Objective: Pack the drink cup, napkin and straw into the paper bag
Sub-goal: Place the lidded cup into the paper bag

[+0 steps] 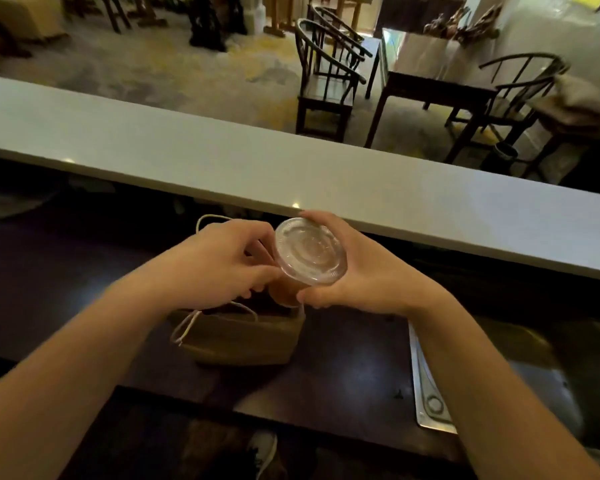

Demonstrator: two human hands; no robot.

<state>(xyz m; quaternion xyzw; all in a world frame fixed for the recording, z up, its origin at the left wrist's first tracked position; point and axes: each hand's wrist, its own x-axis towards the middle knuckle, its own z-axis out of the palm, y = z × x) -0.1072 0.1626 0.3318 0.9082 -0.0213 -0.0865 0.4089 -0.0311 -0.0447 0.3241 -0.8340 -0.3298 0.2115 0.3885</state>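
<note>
Now the right hand (357, 271) wraps the drink cup (307, 258) above the paper bag (239, 337); left hand (222, 261) fingers pinch its rim; a tilt could spill it inside.

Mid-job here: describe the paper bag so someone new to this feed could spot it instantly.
Find the long pale counter ledge crossing the view; below it lies a dark worktop. The paper bag stands there, directly under the drink cup that both hands hold. It is the only brown, boxy thing, with white cord handles.
</note>
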